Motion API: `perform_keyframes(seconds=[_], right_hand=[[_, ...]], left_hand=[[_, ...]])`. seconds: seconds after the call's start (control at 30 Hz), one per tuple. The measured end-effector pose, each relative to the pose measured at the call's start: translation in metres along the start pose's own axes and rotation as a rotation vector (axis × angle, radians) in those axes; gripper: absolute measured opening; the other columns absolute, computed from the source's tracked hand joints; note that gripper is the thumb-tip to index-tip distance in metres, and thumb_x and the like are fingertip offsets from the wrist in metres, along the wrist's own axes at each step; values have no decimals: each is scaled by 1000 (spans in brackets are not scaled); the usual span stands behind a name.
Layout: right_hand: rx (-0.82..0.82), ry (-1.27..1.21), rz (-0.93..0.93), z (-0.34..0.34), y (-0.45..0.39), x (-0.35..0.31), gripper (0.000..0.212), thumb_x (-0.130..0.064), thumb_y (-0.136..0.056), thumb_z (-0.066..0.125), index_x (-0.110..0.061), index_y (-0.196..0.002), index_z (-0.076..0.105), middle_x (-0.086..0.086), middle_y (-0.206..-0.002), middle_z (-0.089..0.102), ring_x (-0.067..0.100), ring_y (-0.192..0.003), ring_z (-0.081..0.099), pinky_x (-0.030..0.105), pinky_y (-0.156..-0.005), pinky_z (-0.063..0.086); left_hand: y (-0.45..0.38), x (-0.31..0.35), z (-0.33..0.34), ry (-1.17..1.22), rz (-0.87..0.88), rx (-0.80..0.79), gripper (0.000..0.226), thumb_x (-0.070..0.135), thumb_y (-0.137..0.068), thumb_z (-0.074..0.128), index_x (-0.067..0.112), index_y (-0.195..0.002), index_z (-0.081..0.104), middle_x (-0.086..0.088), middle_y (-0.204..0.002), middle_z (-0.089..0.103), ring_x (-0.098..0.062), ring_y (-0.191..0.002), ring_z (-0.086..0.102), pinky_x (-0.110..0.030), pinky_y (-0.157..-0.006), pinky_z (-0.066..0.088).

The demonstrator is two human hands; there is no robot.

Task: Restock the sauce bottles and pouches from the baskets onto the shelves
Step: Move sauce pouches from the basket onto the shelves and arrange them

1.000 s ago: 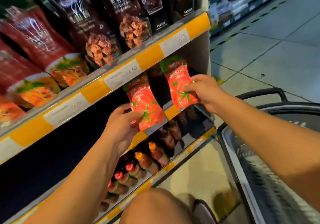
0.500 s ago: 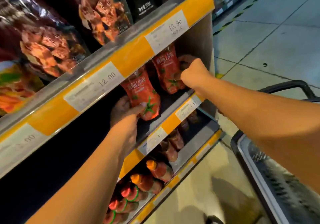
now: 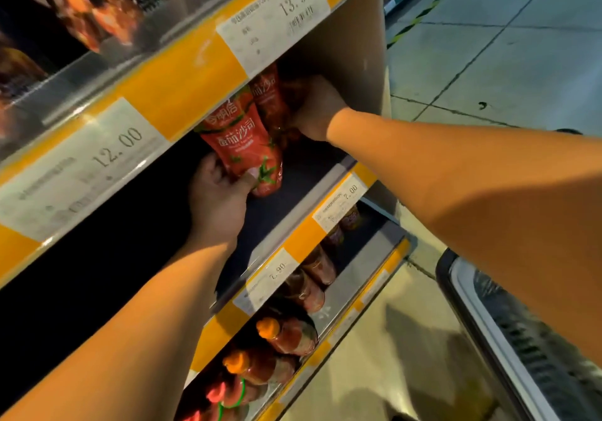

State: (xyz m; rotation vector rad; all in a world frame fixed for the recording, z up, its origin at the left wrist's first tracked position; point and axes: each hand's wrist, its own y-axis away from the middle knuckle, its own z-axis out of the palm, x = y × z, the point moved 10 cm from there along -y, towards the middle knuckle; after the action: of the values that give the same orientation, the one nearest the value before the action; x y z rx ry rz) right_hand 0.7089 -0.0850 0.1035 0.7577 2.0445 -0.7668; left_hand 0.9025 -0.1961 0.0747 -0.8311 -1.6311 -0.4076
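My left hand (image 3: 219,192) grips the lower edge of a red tomato sauce pouch (image 3: 242,142), which stands upright on the dark middle shelf (image 3: 293,173). Deeper in and to the right, my right hand (image 3: 317,108) holds a second red pouch (image 3: 270,95) against the shelf's end wall; its fingers are hidden behind that pouch. Both pouches sit under the yellow price strip (image 3: 182,78) of the shelf above.
Sauce bottles (image 3: 286,336) with orange caps lie in a row on the bottom shelf. Dark snack bags (image 3: 88,3) fill the top shelf. A basket rim (image 3: 482,319) shows at lower right, on the tiled floor (image 3: 505,46).
Both hands have pushed their pouches from in front of the shelf edge deeper onto the middle shelf. The view has moved closer and lower.
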Motion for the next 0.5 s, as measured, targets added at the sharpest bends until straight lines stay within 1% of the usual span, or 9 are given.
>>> perform_keyframes(seconds=[0.1, 0.2, 0.27, 0.33, 0.37, 0.5], right_hand=[[14, -26, 4, 1, -8, 6, 42, -23, -87, 77, -16, -128, 71, 6, -119, 74, 23, -112, 69, 42, -96, 56], [12, -19, -13, 2, -15, 10, 40, -21, -89, 74, -14, -128, 71, 9, -118, 74, 27, -110, 69, 44, -95, 56], [21, -32, -31, 2, -17, 11, 37, -20, -89, 74, -14, -125, 73, 9, -115, 75, 26, -107, 70, 43, -93, 57], [35, -58, -37, 1, -21, 12, 34, -20, -87, 75, -14, -121, 75, 7, -110, 77, 23, -103, 72, 41, -90, 58], [38, -56, -42, 2, -22, 12, 34, -19, -87, 74, -14, -121, 75, 7, -110, 77, 21, -102, 72, 40, -89, 59], [38, -68, -20, 4, -31, 16, 35, -16, -89, 73, -14, -123, 74, 6, -110, 76, 20, -101, 72, 41, -87, 60]], left_hand=[[-7, -1, 3, -25, 28, 8, 46, 1, -88, 75, 17, -129, 61, 8, -121, 72, -3, -111, 69, -15, -84, 54], [-13, -1, 8, -30, 46, 25, 49, 0, -89, 75, 10, -134, 58, 7, -122, 71, -2, -110, 69, -13, -84, 54], [-17, 1, 11, -29, 65, 41, 49, -2, -89, 74, 7, -135, 57, 8, -122, 70, 0, -109, 69, -12, -83, 53], [-22, 2, 14, -28, 73, 52, 49, -4, -89, 72, 5, -135, 56, 4, -123, 69, 1, -108, 69, -12, -82, 53], [-24, 2, 16, -31, 77, 54, 48, -4, -90, 72, 6, -134, 56, 3, -123, 69, 2, -107, 68, -12, -82, 53], [-34, 4, 25, -54, 104, 45, 45, -3, -89, 73, 21, -123, 58, 15, -115, 67, 8, -102, 68, -10, -80, 53]])
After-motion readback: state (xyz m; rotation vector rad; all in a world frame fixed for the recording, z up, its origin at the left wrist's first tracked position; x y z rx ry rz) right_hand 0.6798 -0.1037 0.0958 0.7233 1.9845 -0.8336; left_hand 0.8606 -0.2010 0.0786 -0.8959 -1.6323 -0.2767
